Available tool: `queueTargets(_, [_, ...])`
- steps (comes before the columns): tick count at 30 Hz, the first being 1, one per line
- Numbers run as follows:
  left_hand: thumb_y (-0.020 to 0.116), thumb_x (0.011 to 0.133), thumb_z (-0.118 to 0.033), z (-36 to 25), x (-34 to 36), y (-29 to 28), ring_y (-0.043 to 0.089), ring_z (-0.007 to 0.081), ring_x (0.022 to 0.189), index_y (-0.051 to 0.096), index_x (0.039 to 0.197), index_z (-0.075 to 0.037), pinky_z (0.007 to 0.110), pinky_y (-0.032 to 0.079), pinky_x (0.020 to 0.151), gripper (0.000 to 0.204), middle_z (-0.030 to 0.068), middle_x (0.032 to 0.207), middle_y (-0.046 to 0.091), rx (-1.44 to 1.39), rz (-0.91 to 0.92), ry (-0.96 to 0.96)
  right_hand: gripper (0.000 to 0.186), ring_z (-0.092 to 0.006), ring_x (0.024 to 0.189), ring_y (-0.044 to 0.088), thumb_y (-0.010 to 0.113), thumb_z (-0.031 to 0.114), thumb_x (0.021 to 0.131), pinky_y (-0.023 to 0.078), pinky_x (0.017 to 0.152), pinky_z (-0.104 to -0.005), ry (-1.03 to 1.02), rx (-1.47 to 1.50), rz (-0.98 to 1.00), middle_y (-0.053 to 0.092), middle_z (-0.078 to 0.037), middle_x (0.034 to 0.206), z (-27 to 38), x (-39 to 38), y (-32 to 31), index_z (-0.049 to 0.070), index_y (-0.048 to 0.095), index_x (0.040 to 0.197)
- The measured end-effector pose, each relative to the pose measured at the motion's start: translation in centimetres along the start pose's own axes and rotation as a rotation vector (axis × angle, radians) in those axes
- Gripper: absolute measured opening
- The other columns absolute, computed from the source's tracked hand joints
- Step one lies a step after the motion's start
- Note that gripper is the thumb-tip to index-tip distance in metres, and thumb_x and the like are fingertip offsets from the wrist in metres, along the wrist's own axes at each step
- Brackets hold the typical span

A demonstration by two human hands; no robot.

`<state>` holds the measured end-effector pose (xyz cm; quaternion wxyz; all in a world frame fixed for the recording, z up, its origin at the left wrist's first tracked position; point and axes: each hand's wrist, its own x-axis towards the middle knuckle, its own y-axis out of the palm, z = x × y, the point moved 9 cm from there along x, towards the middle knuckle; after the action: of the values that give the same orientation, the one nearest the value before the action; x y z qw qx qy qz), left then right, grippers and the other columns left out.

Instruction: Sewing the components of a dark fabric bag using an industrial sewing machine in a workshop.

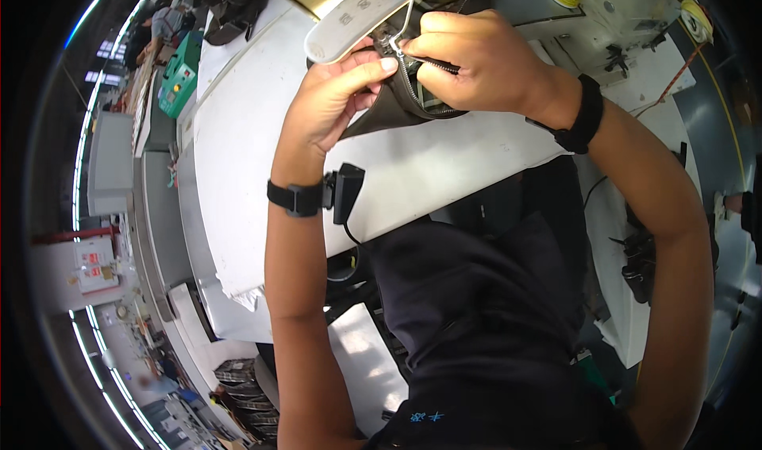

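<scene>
Left hand (335, 93) and right hand (494, 59) (each grip pinched closed) hold the dark zippered bag (390, 113).

From my end I see a white tabletop (238, 148) reaching under the left hand (341, 93) and the right hand (484, 61), its near edge slanting below them. Dark fabric (236, 9) lies on it, beyond the left hand and leftward. Between the hands is a zippered piece (389, 110); I can't tell whether it touches the tabletop.
</scene>
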<state>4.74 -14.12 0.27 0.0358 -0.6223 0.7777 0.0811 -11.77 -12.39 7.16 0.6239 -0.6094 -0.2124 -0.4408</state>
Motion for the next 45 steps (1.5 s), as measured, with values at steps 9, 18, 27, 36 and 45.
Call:
queueTargets(9, [0.08,0.087,-0.01,-1.0,-0.8,0.6,0.059,0.0052,0.076,0.057,0.12,-0.006,0.019,0.042,0.06,0.041,-0.0015,0.095,0.069,0.095,-0.094,0.053,0.02,-0.0269,0.059,0.057,0.069,0.004,0.074,0.045,0.053,-0.0385,-0.002,0.023,0.026,0.057,-0.008,0.074,-0.1,0.3,0.2,0.003,0.073,0.094])
queueTargets(18, [0.081,0.087,-0.016,-1.6,-0.7,0.8,0.058,0.0049,0.077,0.058,0.123,-0.004,0.019,0.044,0.062,0.044,-0.0024,0.094,0.068,0.144,-0.075,0.042,0.021,-0.0273,0.061,0.058,0.068,0.002,0.074,0.046,0.054,-0.0388,0.05,0.062,0.026,0.059,-0.009,0.076,-0.6,0.3,0.2,0.002,0.073,0.095])
queueTargets(27, [0.082,0.087,-0.019,-2.3,-0.9,1.0,0.057,0.0028,0.074,0.062,0.121,-0.003,0.016,0.042,0.061,0.043,-0.0042,0.092,0.068,0.231,-0.072,0.095,0.018,-0.0266,0.065,0.06,0.069,0.004,0.075,0.047,0.058,-0.0387,0.014,-0.032,0.065,0.06,-0.008,0.077,-0.1,0.7,0.0,0.005,0.073,0.092])
queueTargets(36, [0.082,0.087,-0.016,-2.5,-0.7,1.0,0.054,0.0021,0.07,0.061,0.121,-0.001,0.016,0.037,0.057,0.043,-0.0039,0.09,0.067,0.259,-0.095,0.148,0.021,-0.0239,0.073,0.052,0.069,0.001,0.074,0.046,0.065,-0.0374,0.037,0.139,-0.068,0.056,-0.004,0.072,-1.4,0.2,-0.4,0.006,0.076,0.093])
queueTargets(45, [0.081,0.088,-0.015,-2.3,-0.8,0.7,0.053,0.0016,0.07,0.06,0.122,-0.001,0.016,0.036,0.058,0.043,-0.0034,0.09,0.066,0.249,-0.097,0.158,0.022,-0.0234,0.07,0.05,0.065,-0.001,0.074,0.045,0.065,-0.0371,0.02,0.129,-0.125,0.054,-0.004,0.07,-1.1,-0.1,-0.6,0.005,0.075,0.092])
